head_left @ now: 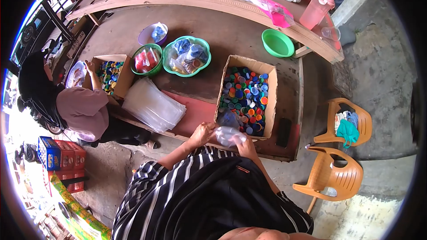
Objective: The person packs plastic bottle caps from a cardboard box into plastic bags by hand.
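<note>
A clear plastic bag [227,136] is stretched between my two hands at the near edge of the cardboard box of bottle caps [272,80]. My left hand [202,135] has its fingers closed on the bag's left side. My right hand [247,146] grips the bag's right side, its fingertips partly seen through the film. Many loose plastic bottle caps [251,91], in blue, green, orange, red and white, fill the box. Left of my left hand lies a stack of flat clear plastic bags [153,104].
A co-worker [82,106] stands at the left by another box of caps [122,80]. Basins, including a mint green one [165,64] and a bright green one [278,43], sit further back. A dark phone-like object [283,132] lies right of my box. Orange chairs [331,175] stand at the right.
</note>
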